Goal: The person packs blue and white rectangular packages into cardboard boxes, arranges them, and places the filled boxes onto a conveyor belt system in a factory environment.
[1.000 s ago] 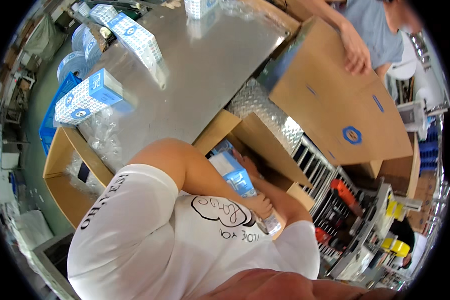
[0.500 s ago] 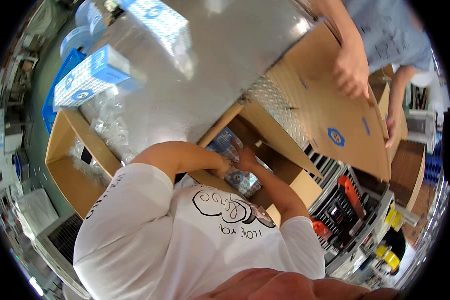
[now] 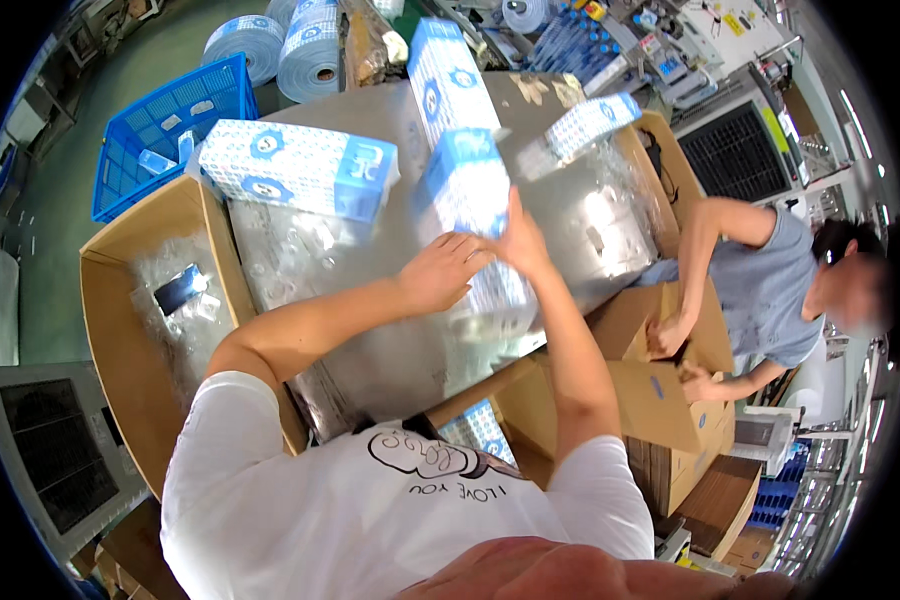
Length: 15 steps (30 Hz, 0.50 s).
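Clearly, the left hand [image 3: 442,268] and right hand [image 3: 518,242] meet at a blurred, blue-and-white oblong package [image 3: 464,178] on the shiny metal bench [image 3: 395,360]; the left fingers bend, the right forefinger extends, but whether they grip is unclear. Left of them lies another blue-and-white patterned, box-shaped package [image 3: 290,170].

The smooth metal surface [image 3: 380,350] is gleaming, the glossy pack [image 3: 465,180] is shining, and the cardboard carton [image 3: 115,310] is looking matt.
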Each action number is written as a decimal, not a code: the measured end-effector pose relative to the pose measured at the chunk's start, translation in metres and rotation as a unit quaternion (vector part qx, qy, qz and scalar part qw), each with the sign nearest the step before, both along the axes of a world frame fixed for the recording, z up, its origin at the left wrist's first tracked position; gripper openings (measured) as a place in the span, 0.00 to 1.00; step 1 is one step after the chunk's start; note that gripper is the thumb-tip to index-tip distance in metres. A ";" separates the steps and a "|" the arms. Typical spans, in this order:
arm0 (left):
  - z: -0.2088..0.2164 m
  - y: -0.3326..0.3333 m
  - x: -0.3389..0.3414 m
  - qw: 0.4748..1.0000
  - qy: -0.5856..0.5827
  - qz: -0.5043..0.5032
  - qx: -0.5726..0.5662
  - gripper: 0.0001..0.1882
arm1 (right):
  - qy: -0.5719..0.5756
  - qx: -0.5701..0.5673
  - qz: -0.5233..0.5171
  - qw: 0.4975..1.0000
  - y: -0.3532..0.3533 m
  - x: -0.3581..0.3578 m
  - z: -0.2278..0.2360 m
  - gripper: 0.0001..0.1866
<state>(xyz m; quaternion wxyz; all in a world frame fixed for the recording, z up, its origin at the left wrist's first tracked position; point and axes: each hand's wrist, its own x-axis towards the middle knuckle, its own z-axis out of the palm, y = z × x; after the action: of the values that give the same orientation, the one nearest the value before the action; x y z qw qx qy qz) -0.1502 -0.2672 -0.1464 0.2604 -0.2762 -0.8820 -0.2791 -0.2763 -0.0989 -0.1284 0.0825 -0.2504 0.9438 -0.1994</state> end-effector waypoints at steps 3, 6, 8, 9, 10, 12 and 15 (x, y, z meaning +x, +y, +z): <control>0.020 -0.034 -0.015 0.994 0.018 -0.033 -0.101 0.41 | -0.195 -0.017 0.175 0.965 0.012 0.040 0.033 0.58; 0.020 -0.022 -0.013 0.922 -0.231 -0.133 -0.283 0.50 | -0.508 0.086 0.108 0.850 -0.004 -0.014 0.068 0.37; 0.023 -0.020 -0.001 0.940 -0.183 -0.167 -0.234 0.50 | -0.199 -0.021 0.067 0.978 -0.020 -0.069 0.048 0.37; 0.023 -0.022 0.004 0.947 -0.163 -0.177 -0.214 0.51 | -0.031 -0.065 0.044 0.996 -0.047 -0.088 0.040 0.40; 0.020 -0.022 0.006 0.947 -0.158 -0.180 -0.213 0.50 | 0.141 -0.106 0.016 0.984 -0.076 -0.103 0.031 0.42; 0.016 -0.015 0.008 0.948 -0.146 -0.193 -0.209 0.48 | 0.244 -0.016 -0.008 0.970 -0.104 -0.137 -0.006 0.44; 0.008 -0.017 0.011 0.958 -0.143 -0.171 -0.182 0.44 | 0.249 0.128 -0.079 0.957 -0.133 -0.111 -0.033 0.44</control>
<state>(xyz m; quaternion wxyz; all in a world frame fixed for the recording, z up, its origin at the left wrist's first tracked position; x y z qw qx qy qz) -0.1387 -0.2838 -0.1381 0.0252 -0.4227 -0.8857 -0.1904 -0.3875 -0.2324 -0.1614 -0.1401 -0.2046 0.9687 -0.0138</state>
